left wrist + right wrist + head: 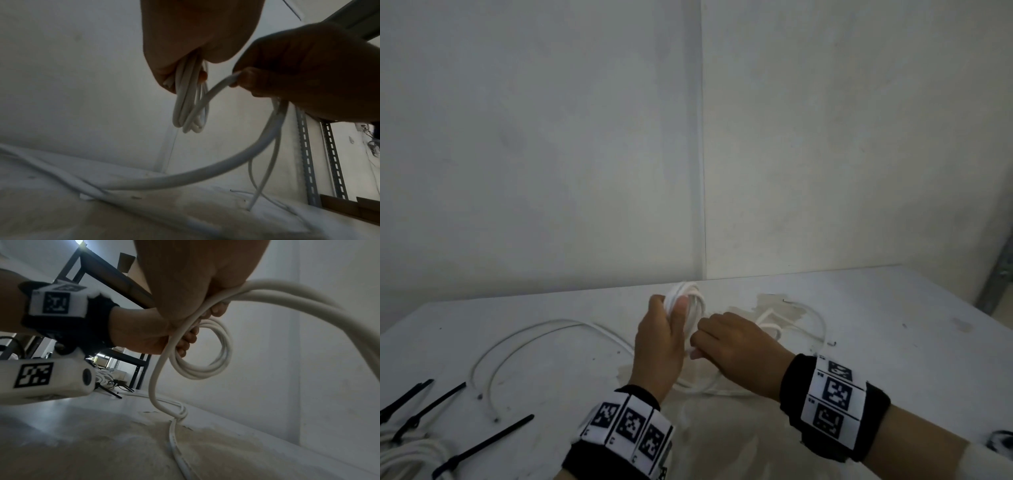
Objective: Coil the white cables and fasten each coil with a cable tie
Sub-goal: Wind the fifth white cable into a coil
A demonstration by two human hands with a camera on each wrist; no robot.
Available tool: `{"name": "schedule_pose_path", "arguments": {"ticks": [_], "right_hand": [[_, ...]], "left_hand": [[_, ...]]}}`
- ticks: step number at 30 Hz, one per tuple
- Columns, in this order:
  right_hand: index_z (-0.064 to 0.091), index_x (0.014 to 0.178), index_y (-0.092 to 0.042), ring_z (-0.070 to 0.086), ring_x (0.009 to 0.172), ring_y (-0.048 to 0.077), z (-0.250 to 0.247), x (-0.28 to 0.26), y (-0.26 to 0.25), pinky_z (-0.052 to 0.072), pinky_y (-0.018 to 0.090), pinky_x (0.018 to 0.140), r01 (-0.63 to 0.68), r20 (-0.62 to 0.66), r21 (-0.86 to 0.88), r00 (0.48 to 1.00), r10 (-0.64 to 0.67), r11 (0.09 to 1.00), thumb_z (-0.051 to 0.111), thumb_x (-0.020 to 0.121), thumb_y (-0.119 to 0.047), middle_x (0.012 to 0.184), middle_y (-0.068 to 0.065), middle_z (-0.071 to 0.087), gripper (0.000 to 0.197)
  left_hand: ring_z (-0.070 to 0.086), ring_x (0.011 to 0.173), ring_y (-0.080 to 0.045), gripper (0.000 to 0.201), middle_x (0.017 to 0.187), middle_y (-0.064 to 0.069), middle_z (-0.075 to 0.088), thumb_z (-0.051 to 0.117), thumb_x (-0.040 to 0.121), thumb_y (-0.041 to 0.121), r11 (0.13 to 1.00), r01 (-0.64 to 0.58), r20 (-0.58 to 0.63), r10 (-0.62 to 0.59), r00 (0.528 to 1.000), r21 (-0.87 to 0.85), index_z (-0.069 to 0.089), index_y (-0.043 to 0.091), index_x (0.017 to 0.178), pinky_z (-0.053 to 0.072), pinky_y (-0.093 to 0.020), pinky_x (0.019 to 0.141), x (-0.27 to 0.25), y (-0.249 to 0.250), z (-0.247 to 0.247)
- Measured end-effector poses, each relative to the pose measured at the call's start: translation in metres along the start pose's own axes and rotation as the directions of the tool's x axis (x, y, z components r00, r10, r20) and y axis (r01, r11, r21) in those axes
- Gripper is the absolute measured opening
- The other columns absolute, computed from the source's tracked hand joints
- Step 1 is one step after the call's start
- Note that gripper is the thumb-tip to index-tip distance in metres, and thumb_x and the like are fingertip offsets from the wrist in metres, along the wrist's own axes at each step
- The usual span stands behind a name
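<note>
My left hand (pixel 664 329) grips a small coil of white cable (pixel 690 299) above the middle of the white table (pixel 893 308); the loops hang below the fist in the left wrist view, coil (pixel 190 110), and show as a ring in the right wrist view, coil (pixel 207 353). My right hand (pixel 722 342) sits close against it and pinches the running strand of the same cable (pixel 216 91). From there the cable drops to the table and trails off left in a long arc (pixel 524 342). Another loose white cable (pixel 791 322) lies behind my right hand.
Black cable ties (pixel 486 445) lie at the table's front left, beside a tied white coil (pixel 404 455) at the left edge. A white wall stands right behind the table. Perforated metal shelf uprights (pixel 308 162) rise at the right.
</note>
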State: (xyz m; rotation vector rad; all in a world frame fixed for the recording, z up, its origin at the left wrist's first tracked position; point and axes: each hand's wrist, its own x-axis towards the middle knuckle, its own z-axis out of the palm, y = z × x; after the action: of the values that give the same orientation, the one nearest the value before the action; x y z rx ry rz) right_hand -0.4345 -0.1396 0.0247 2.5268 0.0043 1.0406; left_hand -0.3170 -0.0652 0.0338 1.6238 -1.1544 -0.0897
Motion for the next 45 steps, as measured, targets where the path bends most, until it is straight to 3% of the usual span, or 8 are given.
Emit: {"name": "schedule_pose_path", "arguments": {"ticks": [8,13,21,25,32,38,41,45], "right_hand": [[0.043,0.083,-0.012,0.031,0.064,0.011,0.006,-0.001,0.008,0.029,0.025,0.06,-0.113,-0.059,0.142,0.991,0.122,0.983,0.044,0.093,-0.027,0.068,0.005,0.054,0.018],[0.034,0.078,-0.016,0.029,0.063,0.011,0.001,0.002,0.013,0.027,0.024,0.062,-0.163,-0.07,0.219,0.981,0.182,0.962,0.051,0.081,-0.032,0.063,0.003,0.052,0.024],[0.04,0.083,-0.018,0.036,0.059,0.013,-0.004,-0.006,0.047,0.029,0.027,0.058,-0.243,-0.065,0.224,0.963,0.263,0.944,0.042,0.093,-0.032,0.063,0.003,0.057,0.017],[0.045,0.091,-0.017,0.051,0.048,0.017,-0.007,-0.017,0.064,0.031,0.019,0.054,-0.331,0.035,0.083,0.944,0.329,0.94,0.045,0.085,-0.025,0.062,0.0,0.06,0.01],[0.06,0.1,-0.004,0.053,0.037,0.019,-0.016,-0.032,0.071,0.034,0.025,0.041,-0.524,0.254,-0.094,0.81,0.529,0.847,0.089,0.054,-0.017,0.055,-0.001,0.06,0.056],[0.055,0.122,-0.004,0.063,0.065,0.034,-0.036,-0.016,0.081,0.047,0.034,0.054,-0.646,0.199,0.021,0.751,0.63,0.763,0.055,0.087,0.003,0.084,0.015,0.068,0.036],[0.06,0.117,-0.005,0.058,0.051,0.026,-0.038,-0.013,0.078,0.034,0.024,0.044,-0.584,0.168,-0.034,0.796,0.581,0.811,0.066,0.073,0.011,0.071,0.01,0.064,0.047],[0.066,0.101,-0.007,0.047,0.032,0.015,-0.045,-0.002,0.046,0.023,0.022,0.032,-0.529,0.148,-0.183,0.818,0.555,0.829,0.054,0.08,-0.014,0.05,0.001,0.058,0.025]], "left_hand": [[0.048,0.065,-0.014,0.036,0.068,0.002,0.051,0.024,0.099,0.033,0.989,0.06,0.218,-0.03,0.975,-0.133,0.048,0.017,0.076,0.039,-0.029,0.066,-0.009,-0.001,0.009],[0.046,0.056,-0.012,0.038,0.06,0.001,0.048,0.029,0.099,0.032,0.981,0.123,0.27,-0.079,0.96,-0.149,0.052,0.015,0.073,0.037,-0.026,0.058,-0.009,0.0,0.008],[0.03,0.035,-0.006,0.04,0.039,0.009,0.035,0.036,0.098,0.031,0.905,0.339,0.391,-0.223,0.893,-0.257,0.045,0.008,0.066,0.027,-0.018,0.039,-0.004,0.009,-0.024],[0.027,0.035,-0.007,0.042,0.04,0.006,0.033,0.036,0.098,0.03,0.859,0.375,0.347,-0.253,0.903,-0.348,0.047,0.008,0.065,0.025,-0.016,0.037,-0.001,0.014,-0.04],[0.025,0.033,-0.006,0.041,0.04,0.006,0.03,0.032,0.1,0.03,0.74,0.398,0.247,-0.313,0.917,-0.542,0.046,0.009,0.067,0.024,-0.017,0.036,0.011,0.025,-0.05],[0.025,0.033,-0.006,0.041,0.039,0.006,0.03,0.033,0.099,0.033,0.686,0.383,0.237,-0.302,0.923,-0.619,0.047,0.01,0.068,0.025,-0.016,0.036,0.018,0.045,-0.053],[0.026,0.033,-0.006,0.042,0.039,0.007,0.031,0.032,0.099,0.036,0.67,0.351,0.216,-0.28,0.935,-0.654,0.046,0.01,0.069,0.026,-0.016,0.037,0.018,0.058,-0.055],[0.031,0.034,-0.006,0.047,0.04,0.009,0.033,0.028,0.095,0.049,0.699,0.29,0.122,-0.28,0.952,-0.654,0.045,0.013,0.07,0.027,-0.023,0.046,0.017,0.063,-0.06]]}}
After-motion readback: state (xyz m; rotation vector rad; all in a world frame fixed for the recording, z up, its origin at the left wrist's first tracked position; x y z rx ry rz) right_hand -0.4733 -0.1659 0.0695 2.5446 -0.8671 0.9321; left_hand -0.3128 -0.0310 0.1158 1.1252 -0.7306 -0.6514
